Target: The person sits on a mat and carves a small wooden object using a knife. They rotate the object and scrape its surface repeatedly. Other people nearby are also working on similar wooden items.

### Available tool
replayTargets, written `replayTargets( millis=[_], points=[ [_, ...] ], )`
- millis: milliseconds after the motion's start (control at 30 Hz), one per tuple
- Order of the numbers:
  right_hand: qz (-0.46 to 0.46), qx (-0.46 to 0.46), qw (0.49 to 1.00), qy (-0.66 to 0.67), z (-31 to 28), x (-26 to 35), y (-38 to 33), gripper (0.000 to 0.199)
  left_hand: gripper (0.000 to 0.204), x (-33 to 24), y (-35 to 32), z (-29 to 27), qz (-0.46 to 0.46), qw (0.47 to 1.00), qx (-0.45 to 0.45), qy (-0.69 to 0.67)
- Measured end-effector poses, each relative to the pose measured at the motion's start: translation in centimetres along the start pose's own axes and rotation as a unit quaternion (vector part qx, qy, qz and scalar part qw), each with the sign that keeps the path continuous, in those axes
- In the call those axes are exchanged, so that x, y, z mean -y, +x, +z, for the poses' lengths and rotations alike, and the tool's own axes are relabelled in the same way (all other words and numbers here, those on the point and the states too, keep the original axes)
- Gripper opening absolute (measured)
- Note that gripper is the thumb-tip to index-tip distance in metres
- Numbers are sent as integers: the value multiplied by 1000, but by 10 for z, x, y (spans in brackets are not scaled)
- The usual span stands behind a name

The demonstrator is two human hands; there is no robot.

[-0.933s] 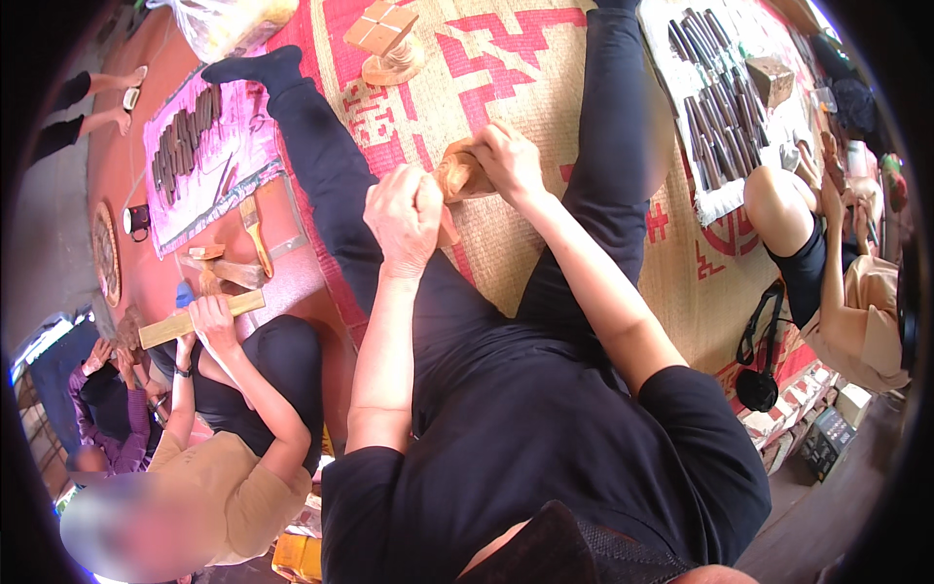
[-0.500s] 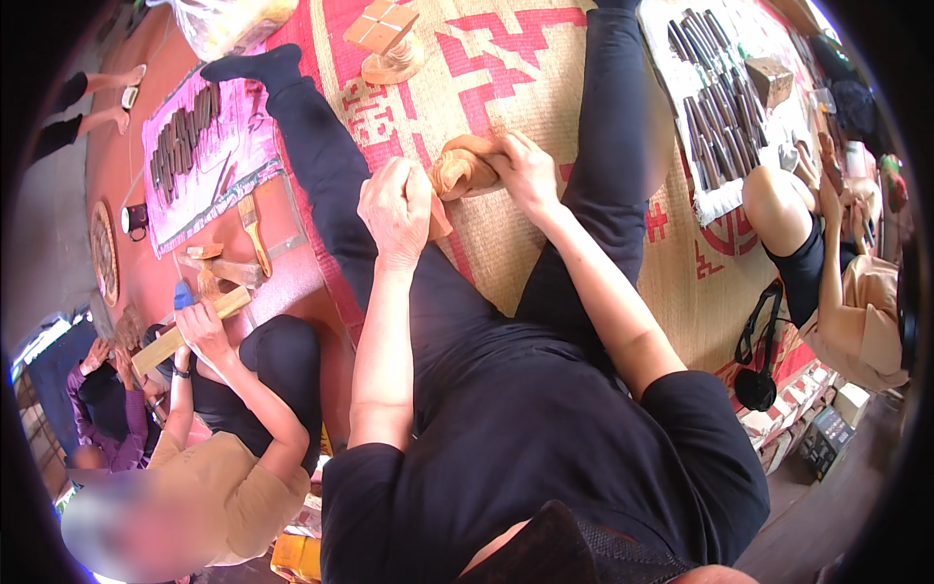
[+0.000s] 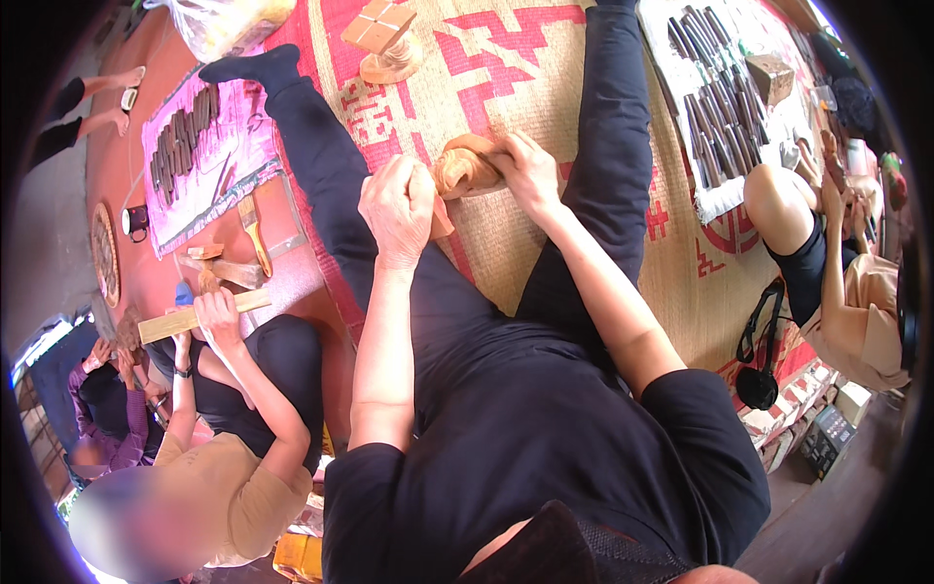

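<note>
Between my legs, above the woven mat [image 3: 506, 258], I have a carved piece of orange-brown wood [image 3: 461, 171] with rounded, swirling forms. My left hand [image 3: 397, 209] is wrapped in a fist around its left end, and a flat-sided block of the same wood shows below the fingers. At the other end, my right hand [image 3: 528, 177] pinches with bent fingers against the carving's edge. Whether a small thing sits under those right fingertips, I cannot make out.
A wooden stand with a square top [image 3: 379, 27] is on the mat ahead. Dark-handled carving tools lie on a pink cloth [image 3: 248, 136] at left and a white cloth [image 3: 720, 200] at right. A brush [image 3: 255, 236] lies left. Co-workers sit on both sides; one holds a wooden bar [image 3: 170, 325].
My hands and the carving stay almost in place. The left co-worker's wooden bar has swung to a more level angle.
</note>
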State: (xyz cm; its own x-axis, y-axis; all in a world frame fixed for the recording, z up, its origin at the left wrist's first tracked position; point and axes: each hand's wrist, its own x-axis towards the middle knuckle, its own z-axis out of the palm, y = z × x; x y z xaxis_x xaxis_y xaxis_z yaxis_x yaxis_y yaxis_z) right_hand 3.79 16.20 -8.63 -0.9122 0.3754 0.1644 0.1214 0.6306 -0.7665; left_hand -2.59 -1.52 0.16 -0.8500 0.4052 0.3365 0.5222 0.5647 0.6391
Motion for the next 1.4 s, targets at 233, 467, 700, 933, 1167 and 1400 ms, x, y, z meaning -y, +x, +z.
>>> replayTargets(
  millis=[233,467,700,933,1167,1400],
  points=[
    [-79,-3,996,-29,17,0,29,10,14,-3,4,3,37,999,-12,-5],
    [43,24,999,-5,-4,-9,-12,12,16,-1,3,0,3,1000,17,0],
    [-95,-6,993,-64,21,6,37,12,13,-1,2,4,40,999,-1,0],
    [15,4,1000,-19,-9,-9,-19,10,14,0,1,1,8,1000,4,2],
    [-68,1,995,-68,25,2,38,13,13,-9,3,7,46,999,2,12],
    [-22,2,998,-54,-17,-8,-25,11,14,-1,6,2,22,1000,6,-11]
  ],
)
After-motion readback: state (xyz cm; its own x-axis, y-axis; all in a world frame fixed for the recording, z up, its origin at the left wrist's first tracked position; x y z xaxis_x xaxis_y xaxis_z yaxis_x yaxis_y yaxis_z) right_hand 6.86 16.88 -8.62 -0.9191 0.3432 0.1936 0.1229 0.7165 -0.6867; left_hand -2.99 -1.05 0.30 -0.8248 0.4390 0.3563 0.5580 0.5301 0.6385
